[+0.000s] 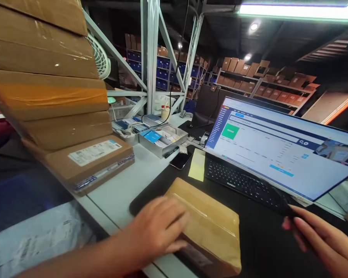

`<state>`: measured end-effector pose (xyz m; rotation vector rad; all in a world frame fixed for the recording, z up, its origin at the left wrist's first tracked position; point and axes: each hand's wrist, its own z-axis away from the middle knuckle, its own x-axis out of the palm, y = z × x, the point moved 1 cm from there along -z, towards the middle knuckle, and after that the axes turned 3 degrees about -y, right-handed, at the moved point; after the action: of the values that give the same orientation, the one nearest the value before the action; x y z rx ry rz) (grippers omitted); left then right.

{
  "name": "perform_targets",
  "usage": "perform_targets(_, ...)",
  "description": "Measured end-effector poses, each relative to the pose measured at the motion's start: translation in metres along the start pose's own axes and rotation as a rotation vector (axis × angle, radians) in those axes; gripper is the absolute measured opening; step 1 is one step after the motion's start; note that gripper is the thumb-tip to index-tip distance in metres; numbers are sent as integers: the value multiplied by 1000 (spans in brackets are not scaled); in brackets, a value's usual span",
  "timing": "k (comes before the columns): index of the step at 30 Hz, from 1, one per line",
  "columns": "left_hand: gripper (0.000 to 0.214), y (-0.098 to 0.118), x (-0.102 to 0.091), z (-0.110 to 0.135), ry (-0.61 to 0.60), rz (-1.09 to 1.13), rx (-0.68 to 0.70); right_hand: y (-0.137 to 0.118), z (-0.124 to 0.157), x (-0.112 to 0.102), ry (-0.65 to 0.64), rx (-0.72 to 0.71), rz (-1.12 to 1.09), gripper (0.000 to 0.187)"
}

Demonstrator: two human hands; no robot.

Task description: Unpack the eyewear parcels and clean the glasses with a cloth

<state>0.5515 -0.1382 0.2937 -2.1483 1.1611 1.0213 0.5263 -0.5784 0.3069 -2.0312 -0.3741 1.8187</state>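
Tape-wrapped parcel [210, 220] is lying before the keyboard [239, 184], left hand [159, 224] curling against it, grip unclear, right hand [321, 233] pinching a black object [284, 204].

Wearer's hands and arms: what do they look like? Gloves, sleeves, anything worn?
Left hand and right hand are both ungloved. The left forearm shows no sleeve, watch or band. Left fingers are blurred, so small rings can't be ruled out. The right forearm is out of frame.

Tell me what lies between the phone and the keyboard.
Yellow paper lies between the phone and the keyboard, with some black mat showing; the head view shows it.
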Motion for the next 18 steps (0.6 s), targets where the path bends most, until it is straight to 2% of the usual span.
perform_targets(1,37,11,5,8,97,-16,-17,-35,-3,5,-124,-86,-116,65)
perform_targets(3,32,27,16,20,224,-13,-85,-100,-9,13,-275,-264,-112,56)
perform_targets(5,31,36,27,28,308,1,-151,-152,-17,20,-301,-456,-35,44)
perform_targets(6,31,38,32,30,337,5,-173,-173,-22,23,-296,-555,-4,41)
perform_targets(8,32,39,38,32,373,4,-198,-206,-30,30,-324,-663,65,39)
perform_targets(10,30,39,41,32,391,-5,-205,-228,-37,35,-372,-677,160,38)
perform_targets(13,26,37,38,29,418,-28,-193,-245,-43,36,-427,-666,282,37)
perform_targets(18,25,37,34,27,463,-35,-227,-243,-48,35,-448,-740,273,35)
